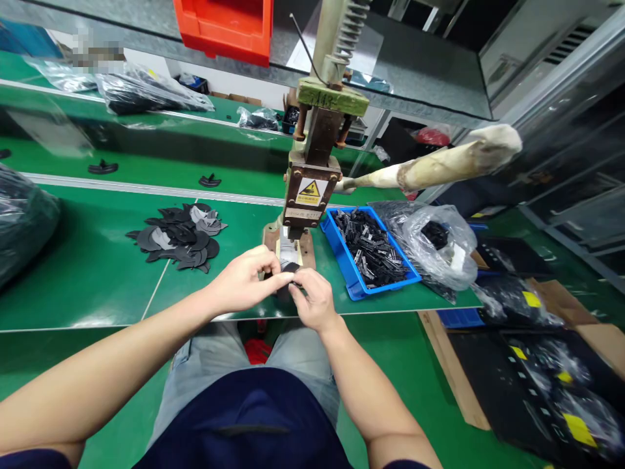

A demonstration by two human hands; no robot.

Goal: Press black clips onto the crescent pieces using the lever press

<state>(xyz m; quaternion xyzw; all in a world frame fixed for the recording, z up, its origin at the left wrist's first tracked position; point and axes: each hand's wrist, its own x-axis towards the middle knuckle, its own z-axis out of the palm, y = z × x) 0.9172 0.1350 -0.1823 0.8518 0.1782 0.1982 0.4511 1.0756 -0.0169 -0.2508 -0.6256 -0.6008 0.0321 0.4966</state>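
Observation:
Both hands meet at the base of a hand press [312,182], just below its ram. My left hand [251,277] has its thumb and fingers closed on a small dark piece [291,267], which is mostly covered by the fingers. On the piece's right side, my right hand [313,298] pinches at its edge, fingertips touching those of my left hand. To the left on the green table lies a pile of flat black and grey curved pieces [183,238]. Right of the press, a blue tray [361,290] holds many small black parts.
The press lever [439,166], wrapped in pale material, sticks out to the right. Plastic bags [446,244] lie beyond the tray. A dark bag [24,225] stands at the far left. An orange bin [227,29] sits on the shelf above. Black parts [209,181] rest on the strip behind.

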